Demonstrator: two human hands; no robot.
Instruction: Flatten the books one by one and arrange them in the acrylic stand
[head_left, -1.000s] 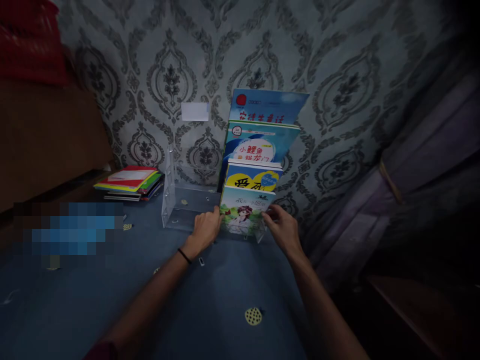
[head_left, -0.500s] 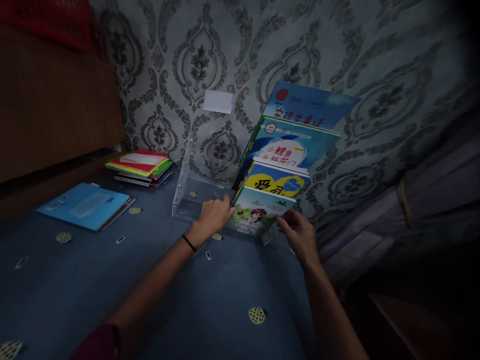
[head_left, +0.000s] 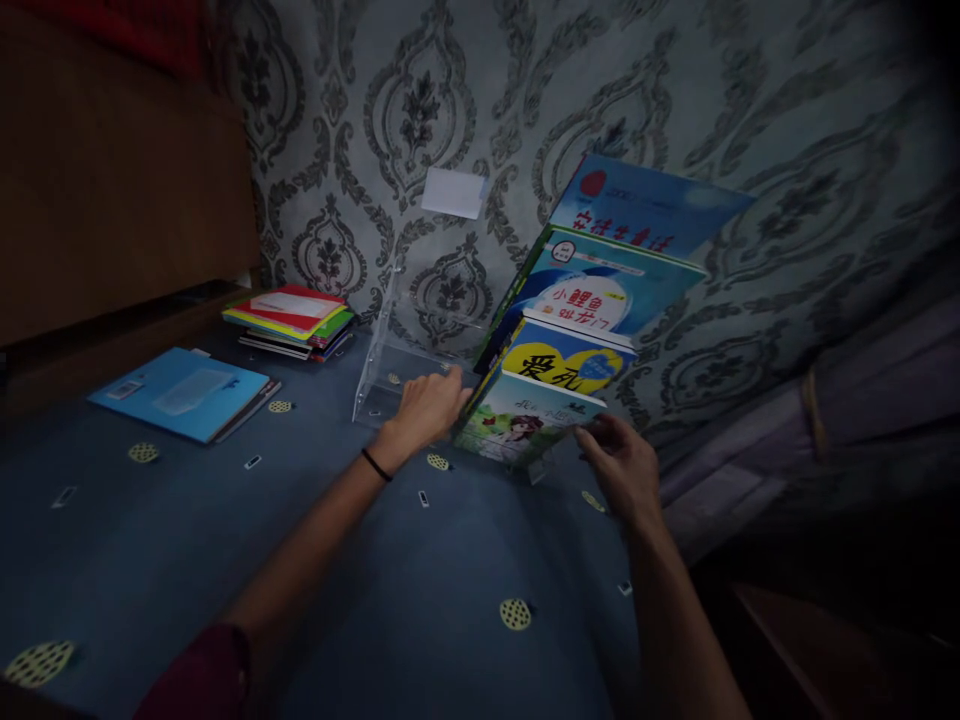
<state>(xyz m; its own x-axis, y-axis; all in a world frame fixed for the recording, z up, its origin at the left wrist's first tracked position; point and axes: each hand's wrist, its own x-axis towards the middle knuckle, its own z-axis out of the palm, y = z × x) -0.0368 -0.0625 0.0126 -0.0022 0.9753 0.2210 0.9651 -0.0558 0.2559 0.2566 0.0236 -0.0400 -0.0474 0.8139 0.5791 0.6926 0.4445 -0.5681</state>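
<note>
A person's bare hands flank four upright children's books in a stepped rack of clear plastic [head_left: 375, 375], near the far edge of a table covered in dark blue, yellow-patterned cloth [head_left: 337, 620]. The left hand [head_left: 427, 410], a black band [head_left: 376, 464] at its wrist, has its fingers at the left edge of the front volume, a thin pale-green book with an illustrated figure [head_left: 491, 425]; whether it grasps the book cannot be told. The right hand [head_left: 621, 465], fingers bent, is just beside the same book's right edge; contact or grip there is unclear.

Rising in steps behind, at the rack's right end, are a yellow-and-blue book with black lettering [head_left: 536, 370], a teal book with a white oval [head_left: 649, 275] and a tall blue book with red lettering [head_left: 664, 210]. Only clear plastic shows at the rack's left end, below a small white rectangular card [head_left: 454, 193].

A stack of red, yellow and green booklets [head_left: 292, 308] occupies the table's far left corner, with a flat light-blue book [head_left: 161, 390] nearer its left edge. Grey damask wallpaper [head_left: 330, 245] forms the backdrop.
</note>
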